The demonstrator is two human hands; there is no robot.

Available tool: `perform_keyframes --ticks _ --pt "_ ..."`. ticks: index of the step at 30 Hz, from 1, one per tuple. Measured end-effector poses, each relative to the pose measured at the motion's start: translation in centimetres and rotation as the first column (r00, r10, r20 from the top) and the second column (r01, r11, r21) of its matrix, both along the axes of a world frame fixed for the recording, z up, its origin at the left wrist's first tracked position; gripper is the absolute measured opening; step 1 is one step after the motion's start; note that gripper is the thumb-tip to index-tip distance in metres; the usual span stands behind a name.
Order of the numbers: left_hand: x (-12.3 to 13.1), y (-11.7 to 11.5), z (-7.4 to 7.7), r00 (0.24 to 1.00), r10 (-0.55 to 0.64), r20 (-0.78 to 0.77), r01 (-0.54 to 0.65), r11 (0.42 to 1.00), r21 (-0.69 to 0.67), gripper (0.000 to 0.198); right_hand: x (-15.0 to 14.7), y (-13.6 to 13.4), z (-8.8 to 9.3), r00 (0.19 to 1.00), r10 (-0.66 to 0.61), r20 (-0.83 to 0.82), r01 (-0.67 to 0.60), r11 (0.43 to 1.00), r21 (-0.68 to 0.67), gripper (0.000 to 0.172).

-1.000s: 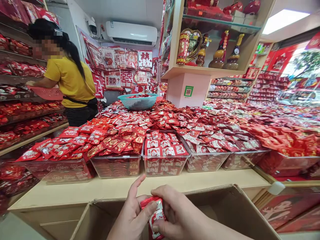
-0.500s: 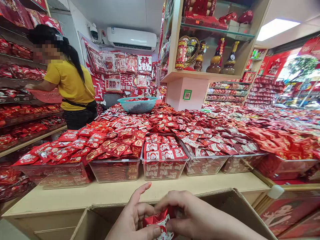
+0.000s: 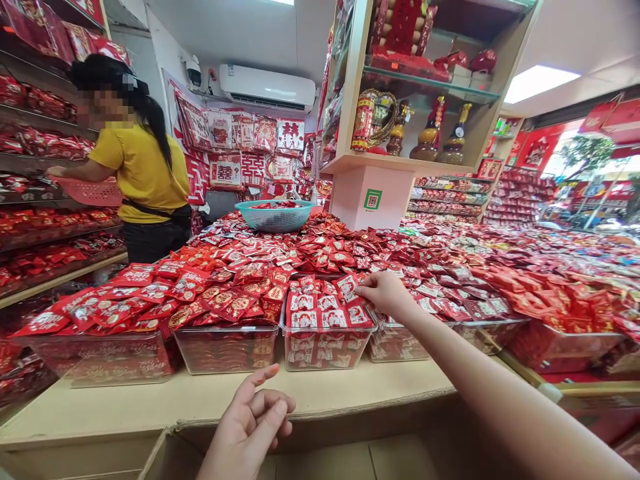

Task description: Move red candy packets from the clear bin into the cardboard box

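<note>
Reaching forward over the middle clear plastic bin (image 3: 325, 347), my right hand (image 3: 387, 293) pinches a small red-and-white packet (image 3: 347, 287) by its edge. This packet is over the bin's back right corner, above rows of similar red-and-white packets (image 3: 332, 319). My left hand (image 3: 250, 427) is nearer to me, over the rim of an open cardboard box (image 3: 400, 404). Its index finger is stretched out and the other fingers are loosely bent, with nothing visible in them.
Clear bins heaped with red packets flank the middle one, such as the left bin (image 3: 227, 350). They stand on a pale counter (image 3: 200, 393). Behind is a blue basket (image 3: 275, 217). A person in a yellow shirt (image 3: 145, 167) holds a pink basket (image 3: 90, 191) by the left shelves.
My right hand has moved forward from the box to the middle bin with a packet. My left hand has separated from it and moved slightly left. The packet earlier between both hands has left my left hand.
</note>
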State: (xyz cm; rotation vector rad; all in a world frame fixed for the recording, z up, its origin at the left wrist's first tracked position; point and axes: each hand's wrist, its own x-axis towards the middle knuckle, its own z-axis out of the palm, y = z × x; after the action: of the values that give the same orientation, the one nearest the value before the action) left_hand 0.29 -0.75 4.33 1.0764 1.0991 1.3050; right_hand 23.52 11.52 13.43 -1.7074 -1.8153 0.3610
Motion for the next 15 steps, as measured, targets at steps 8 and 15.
perform_keyframes --ticks 8,15 --pt "0.0 0.0 -0.9 0.999 -0.035 -0.001 0.035 0.999 0.001 0.044 -1.3 4.5 -2.0 0.962 -0.099 0.255 0.115 0.992 -0.047 0.019" --pt "0.2 -0.2 -1.1 0.995 -0.089 -0.039 0.089 0.996 0.019 0.041 -1.5 4.2 -2.1 0.866 -0.117 0.485 0.136 0.991 -0.005 0.023"
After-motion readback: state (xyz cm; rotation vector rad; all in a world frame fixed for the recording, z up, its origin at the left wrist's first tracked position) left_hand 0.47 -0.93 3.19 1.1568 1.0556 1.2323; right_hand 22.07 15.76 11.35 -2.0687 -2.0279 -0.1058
